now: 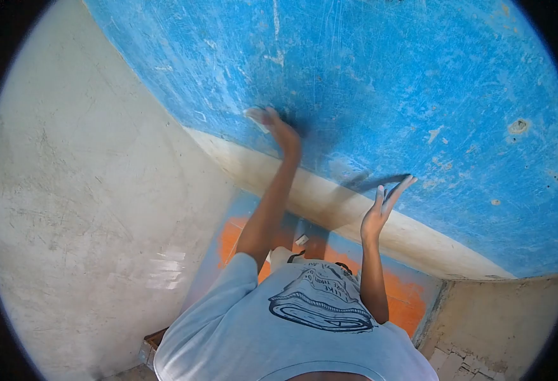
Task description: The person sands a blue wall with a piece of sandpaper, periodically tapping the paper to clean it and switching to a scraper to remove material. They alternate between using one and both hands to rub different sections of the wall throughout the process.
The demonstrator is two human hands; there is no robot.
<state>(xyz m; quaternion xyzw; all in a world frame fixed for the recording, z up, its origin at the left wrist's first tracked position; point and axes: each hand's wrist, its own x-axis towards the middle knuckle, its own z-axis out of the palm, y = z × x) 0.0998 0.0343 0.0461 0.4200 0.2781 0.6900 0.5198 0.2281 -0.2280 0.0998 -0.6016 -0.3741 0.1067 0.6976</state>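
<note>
My left hand [275, 124] is up against the blue wall [381, 76], slightly smeared by motion. Under its fingers is a small pale flat piece [258, 125], pressed to the paint; its kind is hard to make out. Lower and to the right, my right hand [381, 213] holds nothing. Its fingers are stretched out and the thumb stands apart, with the fingertips at or very near the wall, beside their shadow. The blue paint is scuffed, with pale scratches and bare patches around both hands.
A cream band [330, 193] runs along the bottom of the blue wall. A plain grey-white wall [88, 190] stands at the left. Below are an orange and blue floor [403, 295], a small white object [301, 240] and a box [149, 348] at lower left.
</note>
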